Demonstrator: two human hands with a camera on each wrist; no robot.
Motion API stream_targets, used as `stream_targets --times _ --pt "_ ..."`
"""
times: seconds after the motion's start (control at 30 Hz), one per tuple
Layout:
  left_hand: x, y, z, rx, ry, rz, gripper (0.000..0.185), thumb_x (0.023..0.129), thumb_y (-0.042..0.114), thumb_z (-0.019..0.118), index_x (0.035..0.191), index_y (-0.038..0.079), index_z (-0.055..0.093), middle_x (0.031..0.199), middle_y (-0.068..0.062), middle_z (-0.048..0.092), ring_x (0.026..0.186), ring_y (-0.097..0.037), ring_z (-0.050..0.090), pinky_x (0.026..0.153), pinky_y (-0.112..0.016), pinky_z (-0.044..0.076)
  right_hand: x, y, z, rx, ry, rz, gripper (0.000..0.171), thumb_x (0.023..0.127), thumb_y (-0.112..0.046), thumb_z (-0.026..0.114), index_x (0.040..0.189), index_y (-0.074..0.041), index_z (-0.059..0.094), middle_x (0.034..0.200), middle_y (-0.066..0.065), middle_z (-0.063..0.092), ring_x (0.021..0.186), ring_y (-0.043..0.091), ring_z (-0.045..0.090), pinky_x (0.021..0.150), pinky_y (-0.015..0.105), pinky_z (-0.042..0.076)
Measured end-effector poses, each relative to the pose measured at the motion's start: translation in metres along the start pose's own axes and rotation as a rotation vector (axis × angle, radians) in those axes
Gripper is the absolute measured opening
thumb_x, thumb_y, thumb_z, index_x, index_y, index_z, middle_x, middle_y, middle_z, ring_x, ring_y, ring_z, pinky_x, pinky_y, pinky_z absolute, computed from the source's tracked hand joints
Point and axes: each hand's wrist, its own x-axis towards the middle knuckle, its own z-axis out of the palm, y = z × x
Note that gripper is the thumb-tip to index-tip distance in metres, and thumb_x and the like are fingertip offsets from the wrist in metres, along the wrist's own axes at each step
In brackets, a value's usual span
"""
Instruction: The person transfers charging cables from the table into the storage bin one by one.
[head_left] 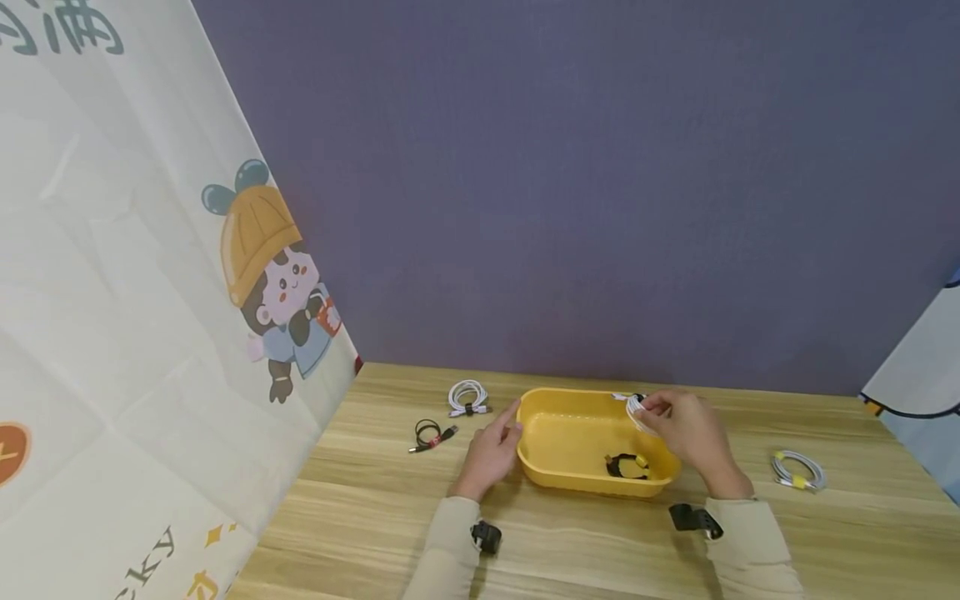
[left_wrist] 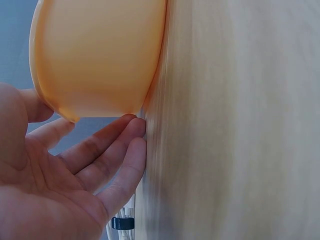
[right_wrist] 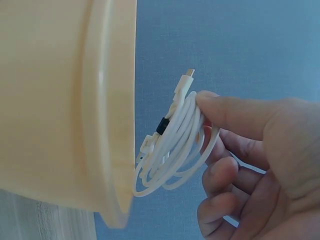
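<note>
A yellow plastic basin (head_left: 577,481) stands on the table, and a black coiled cable (head_left: 627,467) with a yellow tie lies in it. My left hand (head_left: 491,454) touches the basin's left end with its fingers fairly straight, the fingertips at the wall and rim in the left wrist view. Over the basin's right end, my right hand (head_left: 690,429) pinches a coiled white cable (right_wrist: 180,140) between thumb and fingers. A black tie and a pale plug show on that coil in the right wrist view, close by the rim.
Left of the basin lie a white coiled cable (head_left: 468,396) with a black tie and a small black cable (head_left: 431,435) with a red tie. A grey-white coiled cable (head_left: 799,472) with yellow ties is at the right. A dark wall panel (head_left: 600,183) rises behind the wooden table (head_left: 360,517).
</note>
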Motion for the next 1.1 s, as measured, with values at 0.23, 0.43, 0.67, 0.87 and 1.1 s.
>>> stream_targets --times 0.23,0.43,0.67,0.87,1.1 --pt "-0.002 -0.001 -0.002 0.017 0.011 0.003 0.047 0.108 0.036 0.046 0.154 0.044 0.042 0.109 0.002 0.076 0.096 -0.021 0.062 0.089 -0.048 0.052 -0.002 -0.004 0.005 0.005 -0.013 0.009 0.018 0.094 -0.023 0.073 0.098 -0.005 0.076 0.087 0.004 0.074 0.071 0.014 0.059 0.058 0.027 0.044" --pt "-0.004 -0.001 -0.004 0.014 0.005 0.003 0.047 0.109 0.036 0.046 0.154 0.044 0.042 0.108 0.003 0.076 0.099 -0.024 0.062 0.091 -0.051 0.051 -0.005 -0.007 0.01 -0.003 -0.005 0.004 0.018 0.093 -0.023 0.076 0.096 -0.005 0.075 0.086 0.005 0.073 0.07 0.014 0.059 0.058 0.027 0.044" --pt "-0.006 -0.003 -0.005 0.023 0.0 0.01 0.047 0.108 0.036 0.046 0.154 0.043 0.042 0.108 0.003 0.076 0.098 -0.023 0.063 0.09 -0.05 0.052 -0.008 -0.011 0.016 -0.01 -0.008 0.01 0.017 0.091 -0.023 0.078 0.093 -0.006 0.075 0.084 0.002 0.073 0.067 0.013 0.056 0.058 0.028 0.042" --pt "-0.006 -0.004 -0.007 0.003 -0.022 0.011 0.047 0.109 0.036 0.046 0.155 0.043 0.04 0.111 -0.002 0.076 0.078 -0.013 0.062 0.078 -0.037 0.052 -0.009 -0.011 0.02 -0.012 -0.007 0.019 0.015 0.091 -0.022 0.077 0.093 -0.007 0.075 0.083 0.002 0.072 0.063 0.014 0.051 0.058 0.028 0.039" --pt "-0.008 -0.004 -0.009 0.006 -0.013 0.019 0.046 0.109 0.037 0.046 0.154 0.044 0.041 0.114 0.001 0.076 0.098 -0.02 0.064 0.088 -0.048 0.053 -0.01 -0.013 0.025 -0.024 -0.01 0.023 0.015 0.092 -0.022 0.077 0.093 -0.007 0.076 0.084 0.003 0.072 0.063 0.013 0.051 0.059 0.028 0.04"
